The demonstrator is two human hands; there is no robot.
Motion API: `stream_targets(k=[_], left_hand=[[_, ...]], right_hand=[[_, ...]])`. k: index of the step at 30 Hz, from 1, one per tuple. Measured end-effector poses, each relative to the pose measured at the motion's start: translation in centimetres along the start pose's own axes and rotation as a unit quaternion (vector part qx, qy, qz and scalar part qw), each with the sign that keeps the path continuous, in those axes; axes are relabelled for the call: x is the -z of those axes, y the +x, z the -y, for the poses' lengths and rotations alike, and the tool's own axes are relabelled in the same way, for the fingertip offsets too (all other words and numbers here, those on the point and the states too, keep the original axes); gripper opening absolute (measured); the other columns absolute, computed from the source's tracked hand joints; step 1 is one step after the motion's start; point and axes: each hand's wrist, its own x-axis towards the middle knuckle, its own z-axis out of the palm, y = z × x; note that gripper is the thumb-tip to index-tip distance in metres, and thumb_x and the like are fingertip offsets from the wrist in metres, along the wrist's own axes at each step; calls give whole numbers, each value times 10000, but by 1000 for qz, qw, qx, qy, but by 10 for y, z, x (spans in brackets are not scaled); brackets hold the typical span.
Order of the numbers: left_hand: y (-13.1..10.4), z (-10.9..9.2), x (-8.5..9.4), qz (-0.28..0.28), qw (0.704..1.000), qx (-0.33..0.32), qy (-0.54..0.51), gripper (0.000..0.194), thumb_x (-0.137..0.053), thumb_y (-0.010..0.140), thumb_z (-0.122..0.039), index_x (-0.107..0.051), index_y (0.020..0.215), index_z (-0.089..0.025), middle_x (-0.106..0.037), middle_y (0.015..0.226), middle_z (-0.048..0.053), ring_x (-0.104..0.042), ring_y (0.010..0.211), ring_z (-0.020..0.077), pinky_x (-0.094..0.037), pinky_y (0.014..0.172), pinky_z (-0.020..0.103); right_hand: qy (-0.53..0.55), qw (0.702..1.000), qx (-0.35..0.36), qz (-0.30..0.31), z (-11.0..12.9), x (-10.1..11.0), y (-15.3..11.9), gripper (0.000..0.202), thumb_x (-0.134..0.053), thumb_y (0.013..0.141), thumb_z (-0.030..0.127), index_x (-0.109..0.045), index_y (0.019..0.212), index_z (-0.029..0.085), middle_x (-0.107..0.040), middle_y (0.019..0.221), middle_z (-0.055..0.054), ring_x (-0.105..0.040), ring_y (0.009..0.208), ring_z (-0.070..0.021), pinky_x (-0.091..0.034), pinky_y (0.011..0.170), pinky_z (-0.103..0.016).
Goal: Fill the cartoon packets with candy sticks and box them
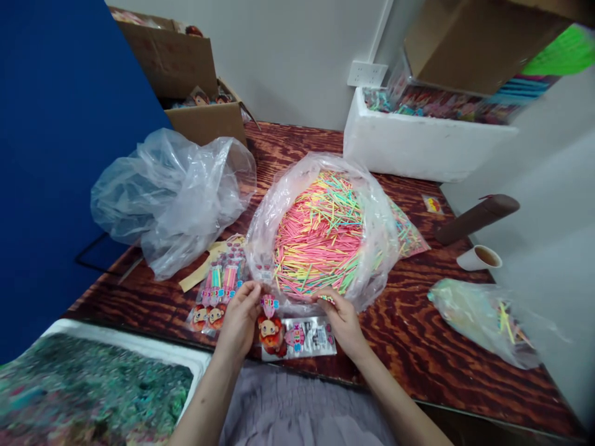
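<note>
My left hand point(242, 313) pinches the edge of a small printed packet point(270, 328) with a cartoon character and the word "Stick" on it. Between the closed fingers of my right hand point(341, 319) is a small bunch of coloured sticks point(326, 299), seen end-on. Just beyond both hands stands a large clear plastic bag point(258, 229), its rim rolled open around a heap of thin pink, yellow and green sticks point(318, 238). Under my hands lies a silver packet point(309, 337). Several filled packets point(216, 297) lie left of my left hand.
Crumpled clear plastic point(186, 192) and a cardboard box point(209, 121) are at left; a white foam box point(409, 145) stands at the back. On the right are a brown bottle point(478, 217), a paper cup of drink point(476, 259) and a plastic bag point(483, 316). Another foam box point(202, 365) is front left.
</note>
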Motion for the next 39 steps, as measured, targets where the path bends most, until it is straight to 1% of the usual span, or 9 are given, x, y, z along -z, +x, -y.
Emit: stream_targets(k=[4,10,17,22,26,29,34,37,39], left_hand=[[9,5,-13,-8,1000,-11,-26,358,-835,587,-353,-590,773,-169,-597,688,-48,-547,603,81,-447,606,192],[6,24,-6,64,984,-53,155,325,-666,791,-447,-556,687,-159,-485,592,-63,-407,529,71,-332,518,183],[2,20,4,74,961,-87,253,216,-681,748,-367,-662,826,-166,-604,738,-8,-525,691,137,-420,661,226],[0,12,-1,56,960,-107,254,223,-648,786,-383,-636,732,-167,-562,677,-22,-492,646,122,-400,631,213],[-2,14,-5,55,941,-151,297,293,-592,837,-377,-598,636,-164,-522,642,-25,-479,643,120,-385,615,207],[-2,20,-4,59,945,-140,291,196,-624,807,-338,-658,725,-164,-602,692,-10,-534,677,135,-418,639,216],[-3,27,1,30,947,-126,293,179,-659,787,-334,-691,756,-161,-641,657,-10,-552,602,128,-424,574,213],[-4,27,0,44,937,-152,312,174,-645,808,-320,-733,794,-170,-695,710,7,-610,666,149,-462,624,224],[-5,25,-4,63,931,-175,314,161,-638,818,-297,-749,818,-182,-724,770,15,-644,731,161,-485,680,233]], right_hand=[[5,1000,0,4,-2,-3,0,171,-517,935,267,-683,936,225,-692,880,-44,-637,865,-201,-478,800,-306],[-13,1000,-18,4,-5,1,1,161,-517,934,265,-670,916,218,-681,867,-35,-633,852,-195,-471,795,-294],[-100,994,-12,35,-17,12,11,211,-464,956,278,-650,1038,224,-672,896,-40,-642,828,-199,-492,772,-306],[-246,969,34,19,-20,19,28,324,-403,912,148,-620,1141,223,-680,1070,-88,-622,993,-243,-479,870,-378],[-347,936,49,14,-20,23,37,345,-390,860,87,-651,1055,200,-689,978,-107,-614,945,-265,-471,852,-397],[-368,927,64,-8,-21,25,38,371,-380,840,67,-649,1069,182,-688,1000,-122,-606,967,-274,-457,873,-418],[-238,966,35,-89,-7,23,39,274,-429,899,175,-650,1060,197,-690,1066,-107,-608,1019,-269,-439,922,-435],[-14,992,-41,-116,10,15,46,219,-482,936,318,-656,989,197,-710,1055,-100,-640,1019,-258,-457,934,-435],[156,979,-88,-98,22,7,52,235,-508,931,380,-654,943,197,-729,1029,-99,-658,1028,-259,-473,939,-448]])
